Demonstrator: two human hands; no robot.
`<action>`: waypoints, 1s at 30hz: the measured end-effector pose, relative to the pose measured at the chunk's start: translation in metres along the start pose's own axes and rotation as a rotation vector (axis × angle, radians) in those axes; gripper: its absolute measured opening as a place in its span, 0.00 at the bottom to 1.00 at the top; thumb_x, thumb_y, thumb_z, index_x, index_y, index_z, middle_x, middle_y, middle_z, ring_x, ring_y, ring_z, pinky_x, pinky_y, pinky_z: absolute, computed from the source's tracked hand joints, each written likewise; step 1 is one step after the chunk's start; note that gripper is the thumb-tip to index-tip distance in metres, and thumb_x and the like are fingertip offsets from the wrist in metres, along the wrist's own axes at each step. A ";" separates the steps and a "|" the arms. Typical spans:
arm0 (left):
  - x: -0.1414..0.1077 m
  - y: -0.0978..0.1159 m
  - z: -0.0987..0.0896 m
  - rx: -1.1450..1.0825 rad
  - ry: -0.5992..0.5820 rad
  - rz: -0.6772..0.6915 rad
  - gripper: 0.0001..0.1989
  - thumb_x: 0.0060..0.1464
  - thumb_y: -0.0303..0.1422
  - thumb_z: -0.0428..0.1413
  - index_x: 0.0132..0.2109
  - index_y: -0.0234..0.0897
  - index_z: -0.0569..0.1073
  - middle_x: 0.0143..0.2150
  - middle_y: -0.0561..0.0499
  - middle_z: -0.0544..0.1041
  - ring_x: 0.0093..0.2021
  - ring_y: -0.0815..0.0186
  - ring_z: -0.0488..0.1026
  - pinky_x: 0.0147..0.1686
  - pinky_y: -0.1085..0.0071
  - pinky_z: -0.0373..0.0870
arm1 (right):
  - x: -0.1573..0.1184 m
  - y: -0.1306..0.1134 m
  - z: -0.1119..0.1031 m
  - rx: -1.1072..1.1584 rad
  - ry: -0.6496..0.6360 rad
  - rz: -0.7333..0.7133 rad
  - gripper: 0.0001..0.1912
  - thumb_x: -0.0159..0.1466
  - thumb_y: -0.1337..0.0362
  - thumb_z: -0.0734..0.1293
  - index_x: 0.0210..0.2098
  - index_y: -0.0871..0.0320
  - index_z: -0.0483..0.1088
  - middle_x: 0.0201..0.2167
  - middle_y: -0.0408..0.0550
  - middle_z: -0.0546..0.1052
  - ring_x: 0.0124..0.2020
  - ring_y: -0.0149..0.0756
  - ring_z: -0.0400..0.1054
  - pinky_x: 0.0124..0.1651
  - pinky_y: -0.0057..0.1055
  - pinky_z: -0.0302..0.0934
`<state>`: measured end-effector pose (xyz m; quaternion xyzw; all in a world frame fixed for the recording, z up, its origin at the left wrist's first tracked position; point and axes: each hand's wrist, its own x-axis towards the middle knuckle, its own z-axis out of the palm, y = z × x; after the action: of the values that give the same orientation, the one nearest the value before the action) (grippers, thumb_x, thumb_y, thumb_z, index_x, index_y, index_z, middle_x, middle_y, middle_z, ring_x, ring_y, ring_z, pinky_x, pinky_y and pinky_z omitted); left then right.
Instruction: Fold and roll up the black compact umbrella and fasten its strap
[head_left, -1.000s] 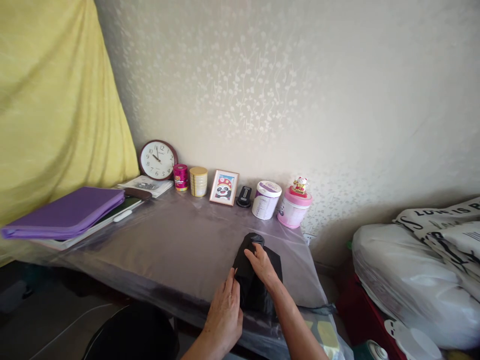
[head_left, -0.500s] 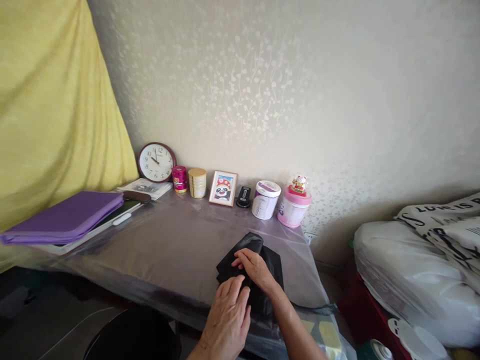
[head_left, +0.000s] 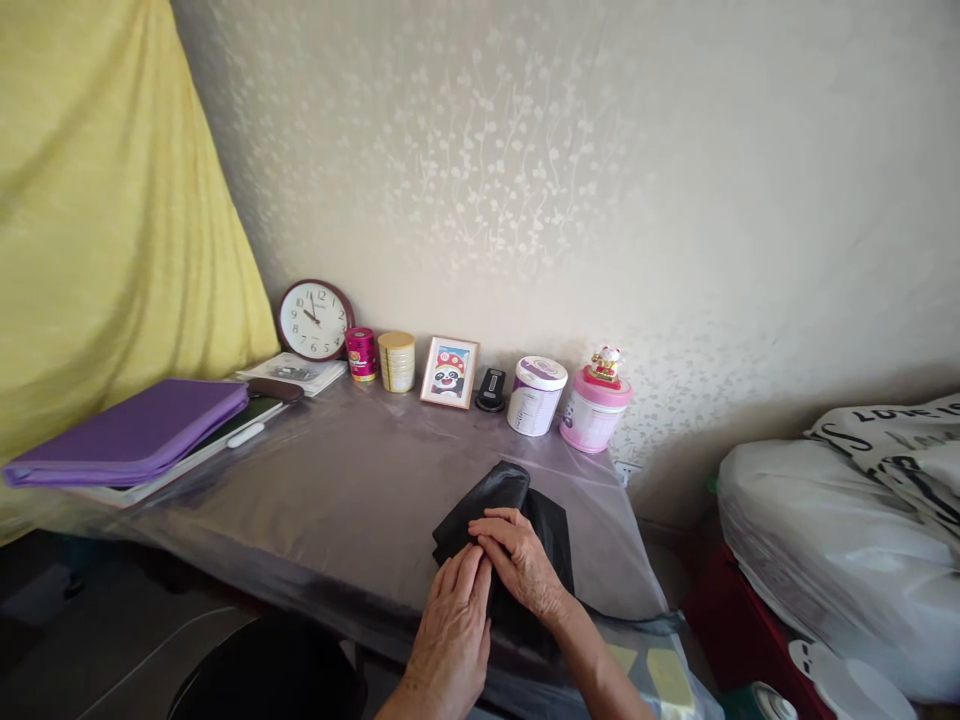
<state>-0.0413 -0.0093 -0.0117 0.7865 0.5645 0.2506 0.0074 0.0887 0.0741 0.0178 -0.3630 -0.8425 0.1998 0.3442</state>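
A thin black plastic bag (head_left: pixel 555 530), folded and creased, lies near the front right edge of the table, with a dark strip trailing to the right. My left hand (head_left: pixel 454 610) comes from below, its fingers close together and curved over the near part of the bag. From the right, my right hand (head_left: pixel 523 560) reaches across the bag with bent fingers, its tips meeting those of the left. Both hands press on the bag and look closed on its folds. The fingers' undersides and the material beneath them are hidden.
Along the wall stand a round clock (head_left: pixel 315 320), a pink can (head_left: pixel 361 355), a yellow-lidded jar (head_left: pixel 397 365), a panda picture (head_left: pixel 448 373), a white tub (head_left: pixel 535 405) and a pink tub (head_left: pixel 592 415). A purple folder (head_left: pixel 127 430) lies left on the plastic-covered table (head_left: pixel 337 480).
My right hand has turned and lowered onto the bag, its fingers now bent beside the left fingertips. My left hand stays almost in place. The camera view has shifted slightly.
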 end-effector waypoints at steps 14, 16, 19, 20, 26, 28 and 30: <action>0.004 0.002 -0.007 -0.085 -0.303 -0.193 0.39 0.44 0.20 0.44 0.65 0.38 0.44 0.68 0.47 0.41 0.65 0.57 0.44 0.60 0.57 0.50 | 0.053 0.063 -0.003 -0.311 0.032 -0.003 0.14 0.65 0.65 0.56 0.43 0.53 0.72 0.45 0.46 0.76 0.54 0.39 0.62 0.60 0.45 0.46; 0.007 0.003 -0.012 -0.094 -0.364 -0.228 0.40 0.44 0.20 0.44 0.65 0.35 0.41 0.68 0.46 0.40 0.65 0.57 0.44 0.60 0.59 0.48 | 0.060 0.071 -0.003 -0.316 0.018 0.026 0.15 0.66 0.64 0.55 0.42 0.54 0.73 0.45 0.47 0.76 0.54 0.39 0.61 0.59 0.43 0.48; 0.010 0.006 -0.017 -0.116 -0.421 -0.278 0.40 0.44 0.20 0.44 0.65 0.35 0.40 0.68 0.45 0.38 0.65 0.57 0.44 0.60 0.60 0.48 | 0.070 0.080 -0.003 -0.301 -0.030 0.134 0.16 0.66 0.63 0.54 0.41 0.54 0.73 0.46 0.46 0.75 0.52 0.36 0.63 0.57 0.36 0.53; 0.011 0.006 -0.018 -0.124 -0.433 -0.292 0.40 0.45 0.20 0.44 0.65 0.36 0.40 0.68 0.45 0.38 0.65 0.57 0.45 0.60 0.60 0.48 | 0.073 0.081 -0.004 -0.293 -0.044 0.193 0.16 0.66 0.62 0.54 0.41 0.53 0.73 0.46 0.45 0.75 0.51 0.35 0.64 0.55 0.34 0.54; 0.012 0.008 -0.018 -0.114 -0.455 -0.321 0.40 0.46 0.19 0.43 0.65 0.37 0.39 0.68 0.44 0.38 0.64 0.57 0.47 0.59 0.64 0.50 | 0.075 0.085 -0.017 -0.295 0.012 0.453 0.18 0.66 0.59 0.52 0.40 0.54 0.72 0.41 0.48 0.77 0.45 0.37 0.69 0.48 0.32 0.59; 0.010 0.008 -0.016 -0.102 -0.436 -0.304 0.40 0.45 0.19 0.43 0.65 0.36 0.40 0.68 0.43 0.39 0.64 0.56 0.48 0.59 0.62 0.51 | 0.064 0.086 -0.028 -0.305 0.055 0.503 0.20 0.66 0.59 0.50 0.40 0.55 0.71 0.39 0.51 0.77 0.44 0.39 0.70 0.47 0.32 0.59; 0.007 0.007 -0.013 -0.094 -0.384 -0.265 0.39 0.46 0.19 0.43 0.65 0.36 0.40 0.67 0.41 0.41 0.63 0.54 0.49 0.58 0.59 0.53 | 0.043 0.088 -0.041 -0.304 0.110 0.543 0.20 0.66 0.59 0.50 0.42 0.56 0.70 0.42 0.52 0.76 0.45 0.39 0.70 0.47 0.33 0.59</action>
<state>-0.0385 -0.0087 0.0046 0.7374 0.6390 0.1192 0.1838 0.1389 0.1675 0.0128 -0.6323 -0.7150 0.1362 0.2653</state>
